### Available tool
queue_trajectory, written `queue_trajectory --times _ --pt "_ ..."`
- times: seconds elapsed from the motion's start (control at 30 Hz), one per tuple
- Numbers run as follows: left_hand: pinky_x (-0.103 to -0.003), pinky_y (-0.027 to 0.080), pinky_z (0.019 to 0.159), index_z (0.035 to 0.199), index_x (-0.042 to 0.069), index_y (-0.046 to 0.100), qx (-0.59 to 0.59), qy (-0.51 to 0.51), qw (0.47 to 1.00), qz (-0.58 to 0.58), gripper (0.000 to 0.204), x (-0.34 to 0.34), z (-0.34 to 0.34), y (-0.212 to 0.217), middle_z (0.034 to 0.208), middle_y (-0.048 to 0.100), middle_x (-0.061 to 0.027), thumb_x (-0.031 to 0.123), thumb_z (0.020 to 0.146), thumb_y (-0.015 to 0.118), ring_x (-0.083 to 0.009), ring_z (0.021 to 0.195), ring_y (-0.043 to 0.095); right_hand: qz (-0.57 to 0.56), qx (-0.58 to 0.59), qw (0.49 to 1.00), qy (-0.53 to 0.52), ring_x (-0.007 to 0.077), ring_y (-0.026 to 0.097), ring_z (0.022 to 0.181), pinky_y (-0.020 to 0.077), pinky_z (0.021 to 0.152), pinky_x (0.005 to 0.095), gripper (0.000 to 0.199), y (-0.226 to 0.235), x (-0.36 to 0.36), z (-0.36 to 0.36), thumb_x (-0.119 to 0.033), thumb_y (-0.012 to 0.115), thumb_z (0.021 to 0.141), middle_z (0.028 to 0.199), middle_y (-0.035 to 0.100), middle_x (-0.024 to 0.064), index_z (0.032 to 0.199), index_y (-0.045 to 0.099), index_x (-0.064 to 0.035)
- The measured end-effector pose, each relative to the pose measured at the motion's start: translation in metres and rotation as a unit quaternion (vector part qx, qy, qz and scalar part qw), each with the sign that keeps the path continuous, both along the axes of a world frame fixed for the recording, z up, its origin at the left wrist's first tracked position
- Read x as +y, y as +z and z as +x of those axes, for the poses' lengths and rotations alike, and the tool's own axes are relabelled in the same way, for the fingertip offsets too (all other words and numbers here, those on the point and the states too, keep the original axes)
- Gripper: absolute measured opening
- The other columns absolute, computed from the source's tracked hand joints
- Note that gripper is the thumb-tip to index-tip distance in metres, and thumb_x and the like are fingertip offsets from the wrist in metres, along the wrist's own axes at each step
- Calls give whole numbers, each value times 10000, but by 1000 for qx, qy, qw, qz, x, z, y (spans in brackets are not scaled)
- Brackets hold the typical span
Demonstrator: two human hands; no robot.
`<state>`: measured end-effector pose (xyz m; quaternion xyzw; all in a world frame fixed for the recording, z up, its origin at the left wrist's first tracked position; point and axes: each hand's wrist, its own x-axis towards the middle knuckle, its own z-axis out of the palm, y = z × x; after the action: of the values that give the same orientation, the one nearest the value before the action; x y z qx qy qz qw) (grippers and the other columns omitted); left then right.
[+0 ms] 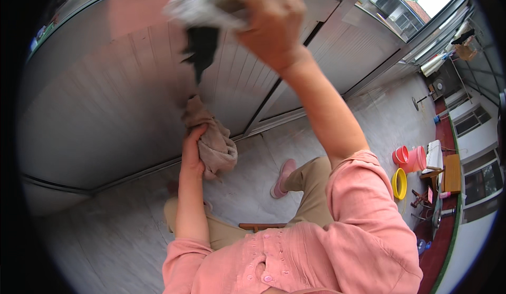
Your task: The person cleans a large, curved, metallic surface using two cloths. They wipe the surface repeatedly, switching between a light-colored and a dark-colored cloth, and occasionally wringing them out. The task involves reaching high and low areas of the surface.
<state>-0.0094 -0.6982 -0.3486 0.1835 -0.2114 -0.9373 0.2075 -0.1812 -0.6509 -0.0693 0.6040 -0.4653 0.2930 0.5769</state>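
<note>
My left hand [194,145] is closed round a bunched beige-brown cloth [215,145], low in front of the grey panelled wall [132,83]. Part of the cloth hangs loose below the fingers. Raised near the top of the panel, my right hand [274,22] is closed on a crumpled whitish-grey cloth-like thing [205,7], smeared by motion. A dark, ragged-edged shape [202,49] shows just under it; I cannot tell whether it hangs from my hand or lies on the panel.
Window panes [392,7] run above the panels. On the pale marbled floor [358,130] at the right stand red buckets [415,159] and a yellow basin [399,184]. Wooden furniture [451,174] is beside them. A wooden stool edge [258,226] shows beneath me.
</note>
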Motion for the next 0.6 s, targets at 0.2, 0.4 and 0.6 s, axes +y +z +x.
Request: queue_trajectory --times 0.2,0.4,0.6 --pt "-371 549 885 1147 15 616 27 -52 998 7 321 12 -5 16 1085 664 -98 144 861 678 -230 1012 653 -74 -138 981 -111 341 603 997 492 887 422 327 19 109 -107 -79 734 694 1069 647 144 1004 684 11" --pt "-361 534 906 1197 24 598 -5 -16 1000 -11 383 -1 3 -1 1113 656 -92 144 849 702 -231 1035 642 -60 -47 995 59 307 548 901 443 709 444 134 16 -67 84 -132 695 634 898 573 110 756 647 -106" --pt "-369 527 915 1254 60 576 6 29 1000 -1 428 -9 13 -13 1154 642 -82 146 854 697 -230 1063 628 7 13 998 61 290 567 959 485 791 414 217 15 -54 62 -105 678 747 1015 582 95 962 647 -114"
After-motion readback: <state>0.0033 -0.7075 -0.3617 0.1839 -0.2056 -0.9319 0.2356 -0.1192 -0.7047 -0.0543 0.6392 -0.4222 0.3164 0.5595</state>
